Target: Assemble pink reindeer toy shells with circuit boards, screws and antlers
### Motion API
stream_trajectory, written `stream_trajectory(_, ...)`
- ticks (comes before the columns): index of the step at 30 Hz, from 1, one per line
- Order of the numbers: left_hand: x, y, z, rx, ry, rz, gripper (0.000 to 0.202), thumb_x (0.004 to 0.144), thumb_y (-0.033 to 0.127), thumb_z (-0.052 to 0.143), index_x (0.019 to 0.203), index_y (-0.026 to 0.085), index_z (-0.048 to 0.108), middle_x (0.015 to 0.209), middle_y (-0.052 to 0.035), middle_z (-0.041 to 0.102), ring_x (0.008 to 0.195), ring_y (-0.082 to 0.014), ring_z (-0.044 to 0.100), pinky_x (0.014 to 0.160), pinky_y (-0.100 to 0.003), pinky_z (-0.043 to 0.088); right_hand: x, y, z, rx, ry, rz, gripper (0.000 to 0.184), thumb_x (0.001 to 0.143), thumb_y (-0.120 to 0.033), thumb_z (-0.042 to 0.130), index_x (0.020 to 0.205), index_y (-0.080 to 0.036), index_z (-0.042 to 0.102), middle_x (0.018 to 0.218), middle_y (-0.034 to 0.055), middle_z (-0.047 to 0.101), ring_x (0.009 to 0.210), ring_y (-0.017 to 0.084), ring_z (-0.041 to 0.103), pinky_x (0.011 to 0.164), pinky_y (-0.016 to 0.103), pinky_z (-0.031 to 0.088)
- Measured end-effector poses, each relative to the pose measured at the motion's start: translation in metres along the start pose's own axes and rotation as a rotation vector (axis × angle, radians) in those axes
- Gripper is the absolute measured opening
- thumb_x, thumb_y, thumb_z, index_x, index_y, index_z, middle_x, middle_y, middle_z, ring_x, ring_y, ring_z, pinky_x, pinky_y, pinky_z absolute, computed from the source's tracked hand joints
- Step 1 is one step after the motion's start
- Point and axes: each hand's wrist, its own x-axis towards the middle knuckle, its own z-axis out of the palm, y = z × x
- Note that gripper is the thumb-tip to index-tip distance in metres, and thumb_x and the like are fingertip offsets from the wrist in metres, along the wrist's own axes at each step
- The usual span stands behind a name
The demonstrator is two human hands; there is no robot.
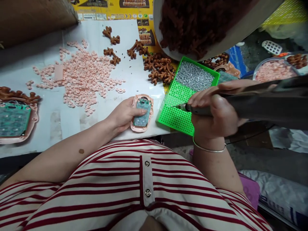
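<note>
Two bare hands at work, seen from beside the tabletop [131, 75], which is covered in smooth white sheeting. The left hand [125, 112] has its grip closed on a peach-coloured, round-cornered plastic shell [134, 128], thumb laid across the blue-green rectangular circuit board [141, 121] within. This shell is above the tabletop's near edge, just left of a bright green perforated plastic tray [172, 123]; whether it rests there cannot be told. The right hand [220, 117] is wrapped around a dark, cylindrical power screwdriver [262, 102], its slim metal bit over the holes.

Hazards, as judged: a slanting bit could slip and scratch the board or strike the thumb; a loosened left grip could let the shell tilt over the edge; a knock to the tray could scatter its shiny silver screws [194, 76].

Materials: small pale pink, glossy plastic pieces with holes [81, 77] lie in a loose heap; knobbly brown antler-shaped mouldings [158, 69] tangle beside the tray; a second peach shell [35, 120], also carrying a board, sits far left.
</note>
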Motion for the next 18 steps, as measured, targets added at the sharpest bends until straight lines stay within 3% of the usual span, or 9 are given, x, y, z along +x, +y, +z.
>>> stream_trajectory(3, 0.005, 0.004, -0.001, 0.003, 0.003, 0.059, 0.046, 0.058, 0.006, 0.075, 0.103, 0.012, 0.066, 0.082, -0.0038, 0.071, 0.071, -0.0178, 0.066, 0.072, -0.033, 0.056, -0.004, -0.024, 0.012, 0.105, -0.001, -0.103, 0.014, 0.081, -0.03, 0.077, 0.084, -0.028, 0.063, 0.058, -0.0063, 0.048, 0.047, 0.013, 0.05, 0.049, 0.032, 0.049)
stream_trajectory(6, 0.007, 0.005, -0.002, 0.019, -0.016, 0.07, 0.046, 0.058, 0.007, 0.074, 0.104, 0.012, 0.065, 0.081, -0.003, 0.069, 0.071, -0.0178, 0.066, 0.07, -0.031, 0.055, -0.013, -0.035, 0.027, 0.169, -0.148, -0.098, 0.01, 0.084, -0.025, 0.074, 0.086, -0.028, 0.065, 0.058, -0.0065, 0.049, 0.045, 0.012, 0.05, 0.044, 0.03, 0.05)
stream_trajectory(13, 0.005, 0.005, -0.002, 0.033, -0.065, 0.096, 0.046, 0.058, 0.008, 0.074, 0.102, 0.012, 0.064, 0.083, -0.0036, 0.069, 0.074, -0.0188, 0.066, 0.071, -0.031, 0.054, -0.035, -0.014, 0.039, 0.104, -0.277, -0.057, 0.02, 0.086, -0.042, 0.073, 0.095, -0.033, 0.057, 0.055, -0.0097, 0.047, 0.041, 0.011, 0.048, 0.042, 0.028, 0.048)
stream_trajectory(18, 0.006, 0.006, -0.003, 0.03, -0.081, 0.089, 0.045, 0.058, 0.007, 0.073, 0.101, 0.011, 0.064, 0.081, -0.0029, 0.067, 0.072, -0.0175, 0.065, 0.072, -0.031, 0.053, -0.04, -0.007, 0.037, 0.141, -0.336, -0.061, 0.019, 0.089, -0.037, 0.07, 0.103, -0.033, 0.058, 0.06, -0.0086, 0.052, 0.042, 0.011, 0.048, 0.045, 0.029, 0.049)
